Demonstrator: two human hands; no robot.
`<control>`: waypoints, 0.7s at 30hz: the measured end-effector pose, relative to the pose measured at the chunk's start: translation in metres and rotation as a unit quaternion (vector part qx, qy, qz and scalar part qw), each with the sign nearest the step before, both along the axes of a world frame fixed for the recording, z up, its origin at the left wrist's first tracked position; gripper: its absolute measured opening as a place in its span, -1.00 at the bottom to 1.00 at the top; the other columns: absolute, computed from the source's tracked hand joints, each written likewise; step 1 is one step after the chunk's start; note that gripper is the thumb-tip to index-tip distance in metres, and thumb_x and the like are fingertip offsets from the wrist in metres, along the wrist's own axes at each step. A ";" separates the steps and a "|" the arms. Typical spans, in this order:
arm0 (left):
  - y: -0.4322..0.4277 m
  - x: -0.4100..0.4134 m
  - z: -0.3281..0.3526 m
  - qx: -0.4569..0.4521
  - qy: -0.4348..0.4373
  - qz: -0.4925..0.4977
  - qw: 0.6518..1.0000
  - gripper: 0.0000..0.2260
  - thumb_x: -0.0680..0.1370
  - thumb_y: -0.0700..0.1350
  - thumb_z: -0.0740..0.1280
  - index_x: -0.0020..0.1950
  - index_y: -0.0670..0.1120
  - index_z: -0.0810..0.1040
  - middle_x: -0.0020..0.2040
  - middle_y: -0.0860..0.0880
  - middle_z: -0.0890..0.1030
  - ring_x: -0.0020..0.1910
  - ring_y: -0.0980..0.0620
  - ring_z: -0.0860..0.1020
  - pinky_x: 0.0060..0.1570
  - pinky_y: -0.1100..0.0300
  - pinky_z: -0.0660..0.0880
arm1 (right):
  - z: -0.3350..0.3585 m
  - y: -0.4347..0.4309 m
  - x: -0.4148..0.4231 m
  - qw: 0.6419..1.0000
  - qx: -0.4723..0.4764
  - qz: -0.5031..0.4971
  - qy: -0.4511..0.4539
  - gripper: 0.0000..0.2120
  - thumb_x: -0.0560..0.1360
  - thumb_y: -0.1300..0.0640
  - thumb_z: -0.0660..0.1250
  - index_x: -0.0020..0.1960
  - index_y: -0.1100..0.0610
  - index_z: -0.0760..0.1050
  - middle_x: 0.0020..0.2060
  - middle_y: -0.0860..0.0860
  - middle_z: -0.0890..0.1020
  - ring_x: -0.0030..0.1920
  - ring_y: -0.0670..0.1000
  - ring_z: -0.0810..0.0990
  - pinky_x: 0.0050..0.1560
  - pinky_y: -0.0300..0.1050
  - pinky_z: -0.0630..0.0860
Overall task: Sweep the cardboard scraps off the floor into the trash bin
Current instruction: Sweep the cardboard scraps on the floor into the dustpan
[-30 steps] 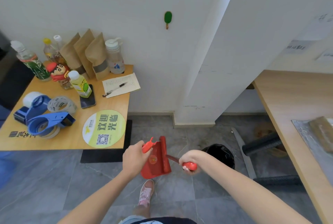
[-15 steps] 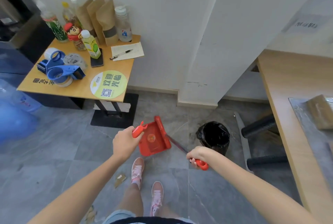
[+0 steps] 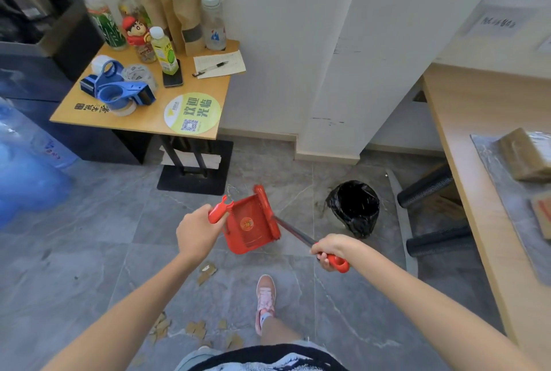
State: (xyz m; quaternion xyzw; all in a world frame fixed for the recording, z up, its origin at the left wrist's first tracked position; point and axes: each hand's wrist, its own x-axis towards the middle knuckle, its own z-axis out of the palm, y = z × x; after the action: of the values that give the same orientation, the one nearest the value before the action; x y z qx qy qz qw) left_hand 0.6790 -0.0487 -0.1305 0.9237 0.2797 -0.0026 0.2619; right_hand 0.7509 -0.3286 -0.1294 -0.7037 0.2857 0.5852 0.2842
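Note:
My left hand (image 3: 195, 232) grips the red handle of a red dustpan (image 3: 253, 223), held above the grey floor. My right hand (image 3: 331, 251) is closed around the red-tipped handle of a broom (image 3: 298, 236); its thin shaft runs up behind the dustpan and its head is hidden. Several brown cardboard scraps (image 3: 205, 273) lie on the floor below the dustpan, and more cardboard scraps (image 3: 195, 329) lie by my leg. A small trash bin (image 3: 353, 206) lined with a black bag stands on the floor to the right of the dustpan.
A small wooden table (image 3: 143, 114) with bottles, tape dispensers, a phone and a notepad stands at the left on a black base. A blue water jug (image 3: 26, 174) is at far left. A long wooden desk (image 3: 483, 168) runs along the right. My pink shoe (image 3: 265, 294) is beneath.
The view has tilted down and pulled back, so the scraps by my feet have come into sight. Both hands keep their grip; the dustpan has turned more open-side up.

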 end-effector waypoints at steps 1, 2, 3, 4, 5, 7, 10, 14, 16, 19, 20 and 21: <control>0.006 -0.011 -0.001 -0.001 -0.004 0.001 1.000 -0.60 0.49 0.19 0.33 -0.34 -0.09 0.41 -0.47 0.00 0.49 -0.43 0.00 0.49 -0.46 0.18 0.29 | 0.002 0.003 -0.008 1.000 -0.002 -0.010 -0.001 -0.73 0.58 0.22 0.14 -0.30 0.18 0.28 -0.56 -0.01 0.34 -0.74 -0.13 0.26 -0.66 -0.36 0.23; 0.013 -0.022 -0.002 -0.003 -0.008 0.002 1.000 -0.60 0.49 0.19 0.33 -0.34 -0.10 0.42 -0.47 0.00 0.50 -0.44 0.00 0.49 -0.46 0.18 0.30 | 0.005 0.006 -0.018 1.000 -0.002 -0.022 0.000 -0.73 0.58 0.23 0.15 -0.30 0.18 0.28 -0.56 -0.01 0.34 -0.74 -0.12 0.26 -0.68 -0.37 0.22; 0.020 -0.034 -0.003 -0.006 -0.010 0.004 1.000 -0.59 0.49 0.20 0.33 -0.33 -0.11 0.43 -0.48 -0.01 0.49 -0.45 0.01 0.48 -0.47 0.17 0.31 | 0.008 0.009 -0.028 0.999 0.000 -0.036 0.001 -0.72 0.58 0.22 0.15 -0.31 0.18 0.28 -0.59 -0.01 0.34 -0.75 -0.12 0.26 -0.70 -0.38 0.22; 0.027 -0.048 -0.004 -0.011 -0.012 0.009 1.000 -0.58 0.49 0.21 0.32 -0.33 -0.12 0.43 -0.48 -0.01 0.49 -0.45 0.00 0.48 -0.47 0.17 0.31 | 0.012 0.013 -0.040 0.999 0.001 -0.048 0.006 -0.72 0.58 0.22 0.15 -0.31 0.18 0.27 -0.64 -0.01 0.34 -0.76 -0.11 0.26 -0.72 -0.38 0.21; 0.036 -0.062 -0.005 -0.017 -0.013 0.014 1.000 -0.57 0.49 0.21 0.32 -0.34 -0.12 0.42 -0.49 -0.01 0.49 -0.44 -0.02 0.48 -0.46 0.16 0.31 | 0.015 0.018 -0.052 0.998 0.003 -0.058 0.010 -0.70 0.58 0.22 0.15 -0.32 0.17 0.26 -0.69 0.00 0.32 -0.76 -0.10 0.26 -0.73 -0.39 0.20; 0.053 -0.092 -0.007 -0.032 -0.021 0.025 0.999 -0.57 0.49 0.20 0.33 -0.37 -0.11 0.37 -0.49 -0.02 0.48 -0.41 -0.06 0.50 -0.44 0.14 0.32 | 0.016 0.028 -0.075 0.997 0.003 -0.078 0.009 -0.68 0.58 0.22 0.15 -0.34 0.17 0.25 -0.73 0.00 0.30 -0.78 -0.10 0.26 -0.73 -0.41 0.18; 0.079 -0.138 -0.009 -0.054 -0.032 0.043 0.997 -0.58 0.48 0.15 0.35 -0.41 -0.07 0.29 -0.48 -0.02 0.44 -0.36 -0.15 0.51 -0.42 0.11 0.27 | 0.017 0.048 -0.110 0.996 0.000 -0.091 0.022 -0.69 0.57 0.18 0.15 -0.34 0.16 0.25 -0.71 0.01 0.31 -0.77 -0.13 0.27 -0.59 -0.49 0.07; 0.103 -0.192 -0.012 -0.059 -0.040 0.045 0.996 -0.58 0.49 0.14 0.35 -0.41 -0.04 0.28 -0.48 -0.01 0.42 -0.36 -0.16 0.51 -0.45 0.12 0.22 | 0.026 0.075 -0.160 0.992 0.002 -0.123 -0.005 -0.68 0.59 0.22 0.13 -0.34 0.17 0.24 -0.75 -0.01 0.29 -0.80 -0.13 0.24 -0.77 -0.42 0.14; 0.113 -0.211 -0.014 -0.052 -0.041 0.051 0.997 -0.59 0.49 0.16 0.35 -0.40 -0.06 0.32 -0.47 -0.03 0.43 -0.35 -0.18 0.52 -0.43 0.11 0.27 | 0.032 0.085 -0.185 0.989 0.008 -0.144 -0.011 -0.68 0.59 0.22 0.13 -0.34 0.18 0.25 -0.74 0.00 0.30 -0.80 -0.13 0.24 -0.78 -0.41 0.16; 0.125 -0.233 -0.016 -0.044 -0.029 0.056 0.997 -0.60 0.49 0.16 0.35 -0.38 -0.07 0.34 -0.45 -0.05 0.43 -0.32 -0.20 0.51 -0.39 0.09 0.29 | 0.031 0.090 -0.218 0.988 0.015 -0.150 -0.018 -0.65 0.61 0.21 0.11 -0.36 0.18 0.24 -0.74 0.00 0.30 -0.80 -0.13 0.25 -0.77 -0.41 0.17; 0.128 -0.239 -0.017 -0.039 -0.025 0.056 0.997 -0.60 0.49 0.17 0.35 -0.38 -0.06 0.33 -0.44 -0.06 0.44 -0.31 -0.21 0.52 -0.38 0.09 0.30 | 0.028 0.089 -0.226 0.989 0.016 -0.146 -0.025 -0.66 0.61 0.22 0.11 -0.35 0.18 0.24 -0.71 0.01 0.32 -0.80 -0.13 0.25 -0.76 -0.42 0.17; 0.131 -0.244 -0.018 -0.036 -0.022 0.056 0.998 -0.59 0.49 0.17 0.34 -0.39 -0.04 0.32 -0.43 -0.07 0.45 -0.30 -0.22 0.53 -0.38 0.08 0.31 | 0.022 0.086 -0.232 0.989 0.015 -0.141 -0.034 -0.68 0.61 0.24 0.11 -0.32 0.19 0.25 -0.64 0.02 0.33 -0.79 -0.12 0.25 -0.75 -0.43 0.18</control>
State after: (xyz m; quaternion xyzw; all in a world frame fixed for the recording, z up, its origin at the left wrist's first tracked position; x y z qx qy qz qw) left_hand 0.4345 0.0820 -0.1487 0.8965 0.3244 0.0227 0.3008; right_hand 0.5187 -0.2426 -0.1070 -0.6717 0.3634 0.5188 0.3843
